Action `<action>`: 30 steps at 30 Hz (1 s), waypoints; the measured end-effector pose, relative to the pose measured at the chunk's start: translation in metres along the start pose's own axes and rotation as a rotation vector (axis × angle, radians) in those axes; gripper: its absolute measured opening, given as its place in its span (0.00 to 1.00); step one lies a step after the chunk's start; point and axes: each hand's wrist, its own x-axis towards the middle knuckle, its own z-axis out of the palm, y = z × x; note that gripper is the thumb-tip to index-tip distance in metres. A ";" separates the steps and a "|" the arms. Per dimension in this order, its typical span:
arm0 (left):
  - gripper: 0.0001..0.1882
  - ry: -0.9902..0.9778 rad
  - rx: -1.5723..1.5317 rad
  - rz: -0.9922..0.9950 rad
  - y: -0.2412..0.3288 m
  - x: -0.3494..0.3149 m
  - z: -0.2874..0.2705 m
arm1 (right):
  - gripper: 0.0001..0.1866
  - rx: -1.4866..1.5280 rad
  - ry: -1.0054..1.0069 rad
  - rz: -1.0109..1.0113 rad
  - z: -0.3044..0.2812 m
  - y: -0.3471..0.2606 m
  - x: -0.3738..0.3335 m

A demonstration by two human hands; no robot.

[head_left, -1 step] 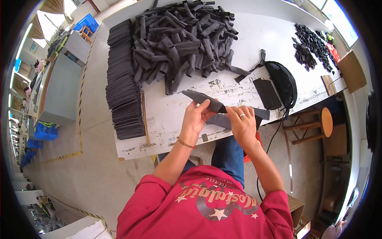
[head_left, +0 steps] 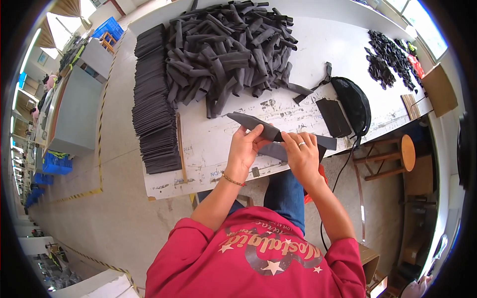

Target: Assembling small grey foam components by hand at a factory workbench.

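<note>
Over the table's near edge, my left hand (head_left: 242, 151) pinches a folded dark grey fabric sleeve (head_left: 262, 127) between thumb and fingers. The sleeve's pointed end sticks out up and to the left. My right hand (head_left: 302, 156) closes on its right end, where a black part shows; the fingertips there are partly hidden. Beneath the hands lies another grey fabric piece (head_left: 274, 152), and a grey end (head_left: 326, 142) shows just right of my right hand. A heap of rolled dark grey fabric sleeves (head_left: 223, 57) covers the far middle of the table.
Left of the heap runs a long neat stack of dark fabric pieces (head_left: 155, 99). A black half-round pouch (head_left: 354, 104) and a flat black piece (head_left: 333, 117) rest right on the white table (head_left: 328, 44). Small black pieces (head_left: 390, 57) lie farther. A wooden stool (head_left: 408, 151) stands right.
</note>
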 end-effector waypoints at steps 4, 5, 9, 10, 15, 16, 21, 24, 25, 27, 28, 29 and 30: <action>0.17 0.029 0.136 0.105 -0.006 -0.010 0.011 | 0.26 0.012 -0.018 0.055 0.003 -0.011 0.008; 0.20 0.023 0.102 0.141 -0.004 -0.016 0.019 | 0.26 0.087 -0.024 0.093 0.002 -0.014 0.010; 0.19 -0.158 0.043 0.124 -0.004 -0.008 0.018 | 0.27 0.332 -0.051 0.180 0.009 -0.018 0.010; 0.17 -0.228 0.007 0.099 -0.008 -0.005 0.016 | 0.27 0.336 -0.051 0.175 0.008 -0.020 0.009; 0.14 -0.237 0.060 0.263 -0.014 0.005 0.005 | 0.24 0.234 -0.163 0.202 0.002 -0.012 -0.011; 0.14 -0.235 -0.007 0.212 -0.019 0.003 0.006 | 0.23 0.290 -0.163 0.185 0.001 -0.011 -0.012; 0.14 -0.206 -0.149 0.147 -0.030 0.003 0.005 | 0.20 0.330 -0.124 0.130 0.017 -0.015 0.001; 0.14 -0.203 -0.157 0.183 -0.014 0.003 0.004 | 0.19 0.337 -0.100 0.086 0.023 -0.018 0.007; 0.14 -0.142 -0.160 0.130 -0.009 0.001 0.007 | 0.20 0.326 -0.094 0.081 0.021 -0.019 0.008; 0.13 -0.071 -0.166 0.086 0.001 0.001 0.005 | 0.20 0.324 -0.093 0.068 0.017 -0.022 0.011; 0.13 -0.095 -0.171 0.121 0.005 0.005 0.000 | 0.20 0.342 -0.113 0.090 0.016 -0.022 0.012; 0.13 -0.124 -0.178 0.150 0.005 0.008 -0.002 | 0.20 0.352 -0.132 0.117 0.014 -0.022 0.012; 0.13 -0.124 -0.181 0.150 0.000 0.008 -0.002 | 0.20 0.351 -0.135 0.116 0.015 -0.023 0.013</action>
